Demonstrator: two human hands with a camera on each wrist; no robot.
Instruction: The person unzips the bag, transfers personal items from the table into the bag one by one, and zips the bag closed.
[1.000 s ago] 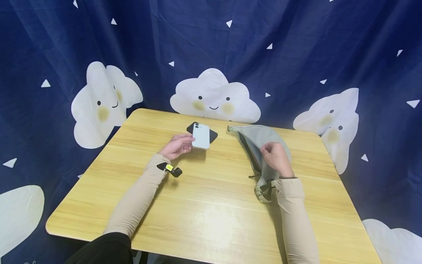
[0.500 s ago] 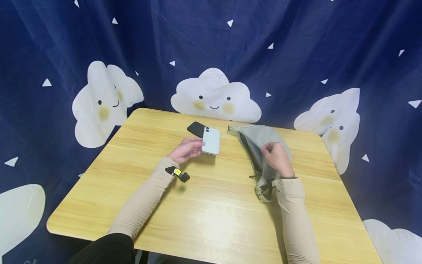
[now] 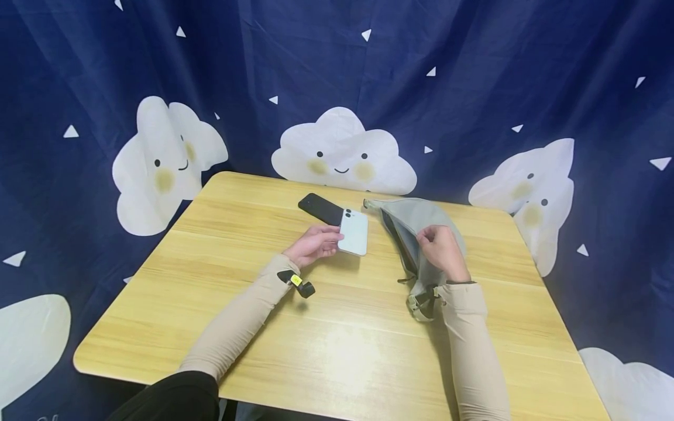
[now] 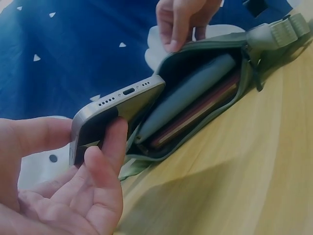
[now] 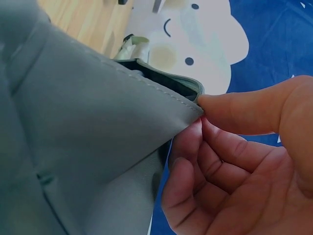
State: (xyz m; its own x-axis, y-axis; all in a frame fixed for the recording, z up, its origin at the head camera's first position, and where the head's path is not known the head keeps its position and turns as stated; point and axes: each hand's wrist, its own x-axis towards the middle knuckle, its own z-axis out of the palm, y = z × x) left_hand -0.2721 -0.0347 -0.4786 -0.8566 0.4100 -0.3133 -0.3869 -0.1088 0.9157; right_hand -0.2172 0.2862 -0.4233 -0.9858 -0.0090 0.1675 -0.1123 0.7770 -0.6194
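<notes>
My left hand (image 3: 315, 244) pinches a white smartphone (image 3: 353, 232) by its left edge, thumb on one side and fingers beneath. In the left wrist view the phone (image 4: 120, 105) is tilted, its charging port end facing the camera, just beside the bag's mouth. A grey-green waist bag (image 3: 421, 213) lies on the right of the table. My right hand (image 3: 441, 250) pinches the bag's opening edge between thumb and forefinger, and the mouth gapes. Inside the bag are a grey-blue flat item (image 4: 195, 93) and a dark red, booklet-like item (image 4: 198, 115).
A black phone-like slab (image 3: 318, 209) lies on the wooden table (image 3: 295, 345) behind the left hand. The bag's strap and buckle (image 3: 421, 305) hang toward the near side. A blue curtain (image 3: 337, 58) with clouds stands behind the table.
My left hand has carried the white smartphone right and slightly nearer, away from above the black slab and toward the bag. The right hand and the bag have stayed in place.
</notes>
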